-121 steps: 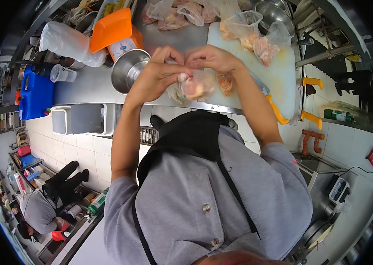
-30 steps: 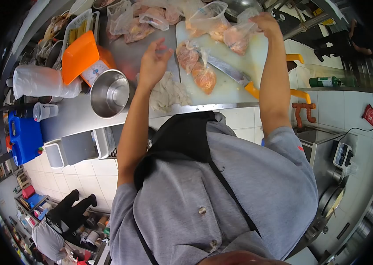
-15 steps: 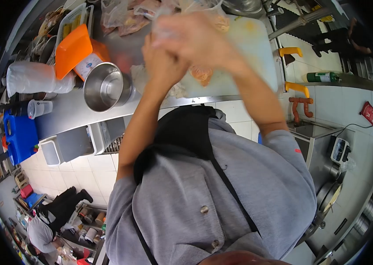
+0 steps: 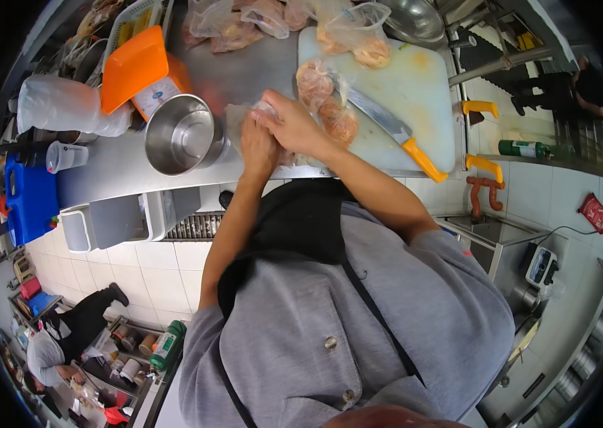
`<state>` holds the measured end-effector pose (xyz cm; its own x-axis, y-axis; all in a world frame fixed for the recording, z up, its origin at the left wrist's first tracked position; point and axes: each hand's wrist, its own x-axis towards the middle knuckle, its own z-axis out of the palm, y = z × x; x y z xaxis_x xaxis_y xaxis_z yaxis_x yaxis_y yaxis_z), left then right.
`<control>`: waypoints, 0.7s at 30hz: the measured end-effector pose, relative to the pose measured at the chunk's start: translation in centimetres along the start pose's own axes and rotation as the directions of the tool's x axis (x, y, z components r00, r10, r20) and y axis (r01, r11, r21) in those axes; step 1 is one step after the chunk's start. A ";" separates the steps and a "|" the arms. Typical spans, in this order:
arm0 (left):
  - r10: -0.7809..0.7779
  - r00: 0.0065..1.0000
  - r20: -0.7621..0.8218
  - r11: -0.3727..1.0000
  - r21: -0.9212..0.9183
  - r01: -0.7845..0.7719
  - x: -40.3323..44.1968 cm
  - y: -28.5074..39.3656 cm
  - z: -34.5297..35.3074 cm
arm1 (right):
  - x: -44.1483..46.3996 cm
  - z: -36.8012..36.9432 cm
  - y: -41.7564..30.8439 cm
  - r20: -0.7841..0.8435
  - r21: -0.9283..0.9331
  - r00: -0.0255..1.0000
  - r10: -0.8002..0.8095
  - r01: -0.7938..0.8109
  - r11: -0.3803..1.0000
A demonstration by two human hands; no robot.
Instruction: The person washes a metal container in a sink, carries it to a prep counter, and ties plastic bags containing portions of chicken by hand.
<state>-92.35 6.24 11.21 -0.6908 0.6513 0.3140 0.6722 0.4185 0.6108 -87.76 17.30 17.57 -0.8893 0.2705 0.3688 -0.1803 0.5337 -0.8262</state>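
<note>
Two filled clear-plastic bags of pinkish meat [image 4: 339, 123] already lay near the white cutting board's [image 4: 415, 85] left edge; by the counter's [image 4: 109, 171] front edge, the left hand [image 4: 259, 146] and right hand [image 4: 293, 127] were clamped together on a translucent plastic bag [image 4: 264, 107], its closure hidden.

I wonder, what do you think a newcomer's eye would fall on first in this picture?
Probably the orange scale, bright at the upper left, just beyond the steel pot. Next might come the yellow-handled knife, slantwise on the pale board, right of two bags of meat. Near the board's left edge, the left hand and right hand meet around clear plastic.
</note>
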 end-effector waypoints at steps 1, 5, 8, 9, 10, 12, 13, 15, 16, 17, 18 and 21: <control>-0.008 1.000 0.002 0.999 -0.051 0.008 -0.2 0.1 -0.4 | -0.2 0.5 -0.4 -0.013 0.054 0.993 0.116 -0.115 0.992; 0.059 0.991 -0.118 0.980 -0.183 -0.080 -0.3 0.6 -1.0 | 1.0 0.0 -0.5 -0.078 0.077 0.925 0.371 -0.365 0.928; 0.189 0.957 -0.219 0.957 0.258 -0.130 -0.2 4.3 -3.9 | 3.3 -1.5 0.7 -0.135 0.356 0.854 0.502 -0.431 0.829; 0.184 0.958 -0.220 0.958 0.259 -0.124 0.2 4.5 -4.0 | 3.7 -1.8 0.7 -0.129 0.356 0.855 0.502 -0.433 0.828; 0.179 0.954 -0.240 0.956 0.270 -0.111 0.8 4.5 -3.9 | 4.5 -2.4 -0.3 -0.135 0.344 0.868 0.478 -0.411 0.844; 0.162 0.951 -0.264 0.955 0.284 -0.084 0.7 4.1 -3.3 | 4.6 -2.3 -0.5 -0.127 0.332 0.882 0.453 -0.392 0.858; 0.158 0.950 -0.270 0.959 0.271 -0.083 0.8 3.3 -2.4 | 4.7 -1.9 0.3 -0.122 0.292 0.894 0.431 -0.383 0.876; 0.146 0.951 -0.272 0.962 0.265 -0.072 0.4 2.1 -1.3 | 4.6 -1.0 1.5 -0.105 0.259 0.905 0.413 -0.377 0.890; 0.141 0.956 -0.258 0.958 0.279 -0.066 0.4 1.8 -0.8 | 4.7 -0.8 1.7 -0.081 0.242 0.909 0.409 -0.380 0.893; 0.133 0.961 -0.242 0.955 0.290 -0.059 0.2 1.5 -0.4 | 4.6 -0.8 2.0 -0.055 0.222 0.911 0.408 -0.387 0.895; 0.125 0.963 -0.239 0.956 0.288 -0.052 -0.1 1.2 0.0 | 4.3 -0.9 2.2 -0.049 0.221 0.909 0.413 -0.394 0.892; 0.124 0.973 -0.197 0.957 0.281 -0.066 0.3 0.8 0.4 | 4.9 -2.3 1.2 0.025 0.156 0.903 0.429 -0.428 0.890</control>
<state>-91.87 7.01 11.53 -0.6406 0.5611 0.5242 0.7638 0.5358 0.3599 -91.41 21.08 19.39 -0.8908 0.4533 -0.0326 0.1546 0.2348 -0.9597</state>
